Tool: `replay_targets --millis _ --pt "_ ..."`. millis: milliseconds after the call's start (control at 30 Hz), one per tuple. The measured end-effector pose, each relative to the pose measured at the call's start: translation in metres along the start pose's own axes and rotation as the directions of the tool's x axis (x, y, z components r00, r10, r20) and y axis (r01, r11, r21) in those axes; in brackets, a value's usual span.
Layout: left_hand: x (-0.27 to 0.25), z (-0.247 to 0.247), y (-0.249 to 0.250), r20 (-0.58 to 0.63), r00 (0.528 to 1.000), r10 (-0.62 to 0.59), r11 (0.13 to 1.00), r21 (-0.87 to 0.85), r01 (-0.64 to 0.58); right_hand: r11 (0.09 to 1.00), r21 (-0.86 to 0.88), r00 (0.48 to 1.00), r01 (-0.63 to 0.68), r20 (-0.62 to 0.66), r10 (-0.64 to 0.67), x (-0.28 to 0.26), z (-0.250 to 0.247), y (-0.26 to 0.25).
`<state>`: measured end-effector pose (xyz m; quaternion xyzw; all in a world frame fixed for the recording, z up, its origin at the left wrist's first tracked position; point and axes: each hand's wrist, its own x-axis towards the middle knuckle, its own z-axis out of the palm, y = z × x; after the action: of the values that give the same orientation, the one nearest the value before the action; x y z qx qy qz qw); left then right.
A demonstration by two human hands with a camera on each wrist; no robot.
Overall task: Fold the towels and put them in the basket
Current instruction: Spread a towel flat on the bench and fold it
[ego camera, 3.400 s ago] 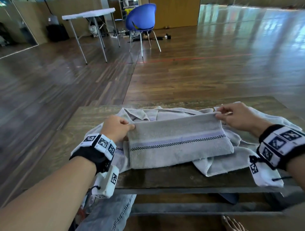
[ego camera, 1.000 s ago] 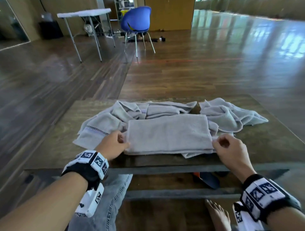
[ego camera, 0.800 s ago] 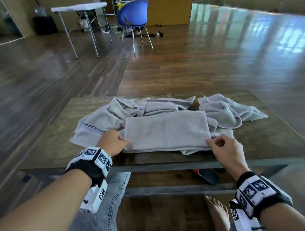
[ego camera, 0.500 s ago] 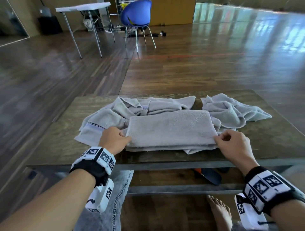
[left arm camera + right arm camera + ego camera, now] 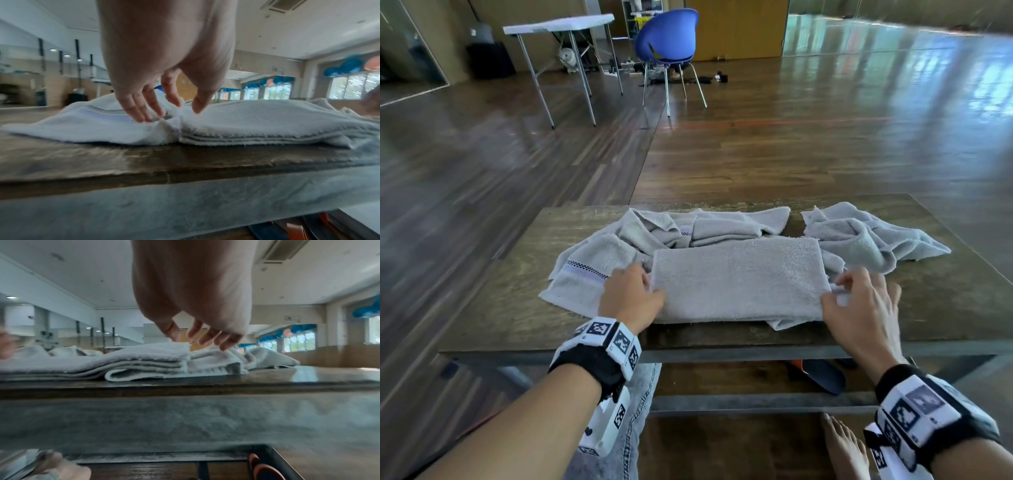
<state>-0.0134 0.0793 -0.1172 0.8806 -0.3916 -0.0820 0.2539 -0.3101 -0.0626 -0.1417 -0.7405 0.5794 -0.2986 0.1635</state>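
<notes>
A grey towel [image 5: 736, 281] lies folded in a flat rectangle near the front edge of the dark wooden table [image 5: 510, 308]. My left hand [image 5: 645, 286] rests at its left end; the left wrist view shows the left hand [image 5: 172, 112] with loose straight fingers, thumb on the folded stack [image 5: 267, 120]. My right hand [image 5: 835, 291] sits at the right end, fingers spread. The right wrist view shows the right hand [image 5: 197, 342], thumb touching the top layer of the towel [image 5: 133, 356]. Neither hand grips cloth. No basket is in view.
Unfolded grey towels lie around the folded one: a striped towel [image 5: 585, 270] at left, a crumpled towel [image 5: 705, 226] behind, another crumpled towel [image 5: 866, 240] at right. A shoe [image 5: 818, 373] and a bare foot [image 5: 842, 448] are below the table. A blue chair [image 5: 667, 44] stands far back.
The towel was folded toward me from its far edge and now lies flat. Since half a second ago both hands have loosened from its ends, fingers spreading.
</notes>
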Motion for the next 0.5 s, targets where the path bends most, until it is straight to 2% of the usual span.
replay_targets --millis 100,167,267,367,433,500 --pt "0.005 0.016 0.02 -0.065 0.979 0.195 0.981 0.023 -0.194 0.972 -0.013 0.971 0.236 -0.027 -0.236 0.002 0.015 -0.029" --pt "0.009 0.031 0.038 -0.064 0.945 0.32 0.948 0.028 -0.318 0.928 -0.022 0.928 0.371 0.043 -0.37 0.007 0.028 -0.05" --pt "0.015 0.055 0.065 -0.042 0.91 0.413 0.91 0.036 -0.412 0.844 -0.073 0.839 0.532 0.182 -0.513 0.016 0.052 -0.076" --pt "0.023 0.079 0.077 0.063 0.911 0.407 0.91 0.062 -0.411 0.791 -0.106 0.774 0.603 0.32 -0.547 0.026 0.072 -0.084" --pt "0.026 0.091 0.071 0.177 0.907 0.382 0.916 0.054 -0.397 0.784 -0.122 0.745 0.609 0.427 -0.512 0.03 0.081 -0.076" --pt "0.024 0.1 0.062 0.209 0.9 0.382 0.917 0.038 -0.398 0.778 -0.135 0.725 0.613 0.488 -0.486 0.03 0.087 -0.064"
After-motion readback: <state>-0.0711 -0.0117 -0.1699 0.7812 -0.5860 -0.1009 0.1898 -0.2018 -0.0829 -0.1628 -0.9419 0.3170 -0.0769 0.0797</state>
